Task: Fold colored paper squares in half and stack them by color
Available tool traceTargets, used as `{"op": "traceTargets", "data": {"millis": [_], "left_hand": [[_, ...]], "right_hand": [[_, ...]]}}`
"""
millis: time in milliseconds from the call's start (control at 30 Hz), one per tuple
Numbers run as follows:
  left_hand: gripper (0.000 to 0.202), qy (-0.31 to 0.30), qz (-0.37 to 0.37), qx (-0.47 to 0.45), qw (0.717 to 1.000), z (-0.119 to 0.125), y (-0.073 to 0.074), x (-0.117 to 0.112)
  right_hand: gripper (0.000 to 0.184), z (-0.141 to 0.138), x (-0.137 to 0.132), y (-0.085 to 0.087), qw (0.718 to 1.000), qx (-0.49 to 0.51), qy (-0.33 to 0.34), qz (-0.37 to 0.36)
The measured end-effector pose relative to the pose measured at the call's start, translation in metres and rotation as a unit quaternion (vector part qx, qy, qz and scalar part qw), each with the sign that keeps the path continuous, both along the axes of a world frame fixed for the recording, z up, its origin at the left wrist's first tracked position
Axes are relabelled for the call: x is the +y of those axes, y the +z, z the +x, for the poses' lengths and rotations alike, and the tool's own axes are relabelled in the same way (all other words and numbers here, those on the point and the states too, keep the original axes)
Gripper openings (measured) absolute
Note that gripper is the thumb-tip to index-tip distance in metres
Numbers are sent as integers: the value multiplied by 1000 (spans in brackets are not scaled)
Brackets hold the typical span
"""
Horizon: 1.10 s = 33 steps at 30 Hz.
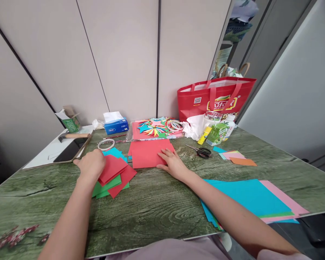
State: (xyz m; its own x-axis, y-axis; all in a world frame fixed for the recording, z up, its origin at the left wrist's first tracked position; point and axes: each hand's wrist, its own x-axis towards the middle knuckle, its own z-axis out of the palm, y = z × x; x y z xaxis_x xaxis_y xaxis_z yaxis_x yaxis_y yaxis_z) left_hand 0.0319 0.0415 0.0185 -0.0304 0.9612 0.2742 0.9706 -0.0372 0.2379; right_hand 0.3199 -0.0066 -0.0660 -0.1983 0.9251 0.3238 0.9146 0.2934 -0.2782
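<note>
My right hand (172, 163) lies flat, fingers spread, on the right part of a red paper sheet (146, 153) in the middle of the green wood-grain table (151, 206). My left hand (90, 164) is closed on the left edge of a small pile of red, green and blue paper squares (116, 177), gripping a red square. A roll of clear tape (106, 144) lies just behind the left hand.
Black scissors (202, 151), a glue stick (204, 135), a jar, a green carton and a red bag (216, 97) stand at the back right. Folded paper stars (155, 128), a tissue box (116, 124) and a phone (70, 150) lie behind. Large blue and pink sheets (251, 198) overhang the front right edge.
</note>
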Motion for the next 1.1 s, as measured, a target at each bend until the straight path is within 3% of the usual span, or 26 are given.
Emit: {"op": "traceTargets", "data": {"millis": [100,133,267,367,500,633,700,800,867,967,1033,1100], "left_hand": [[24,70,23,106,992,6,1,-4],[26,60,41,108,991,10,3,-5],[36,-67,70,1,995,31,1,-8],[37,-141,-17,-85,986,49,-10,-9],[39,-199,-73,-164,964,63,-25,-10],[27,-214,-79,-284,931,67,-29,-11],[22,-205,-78,-347,912,69,-28,-13],[31,-221,-39,-436,871,74,-23,-19],[43,-245,-11,-485,839,77,-19,-24],[55,-273,-6,-542,795,82,-14,-31],[48,-297,-19,-545,784,85,-11,-36],[34,-326,-36,-516,791,87,-9,-42]], "right_hand": [[48,-1,0,0,1000,-8,-9,8],[47,-1,0,0,1000,-9,-10,12],[44,-2,-1,3,1000,-9,-20,7],[44,-1,-1,3,999,5,-31,-4],[46,-1,0,-2,998,33,-44,8],[33,3,3,-4,988,110,-67,83],[28,7,5,-1,967,188,-96,140],[31,14,6,4,914,327,-139,195],[30,16,6,7,883,417,-136,166],[32,11,3,12,841,532,-75,61],[35,1,-2,17,814,580,-31,13],[37,-11,-8,23,803,596,7,-12]]}}
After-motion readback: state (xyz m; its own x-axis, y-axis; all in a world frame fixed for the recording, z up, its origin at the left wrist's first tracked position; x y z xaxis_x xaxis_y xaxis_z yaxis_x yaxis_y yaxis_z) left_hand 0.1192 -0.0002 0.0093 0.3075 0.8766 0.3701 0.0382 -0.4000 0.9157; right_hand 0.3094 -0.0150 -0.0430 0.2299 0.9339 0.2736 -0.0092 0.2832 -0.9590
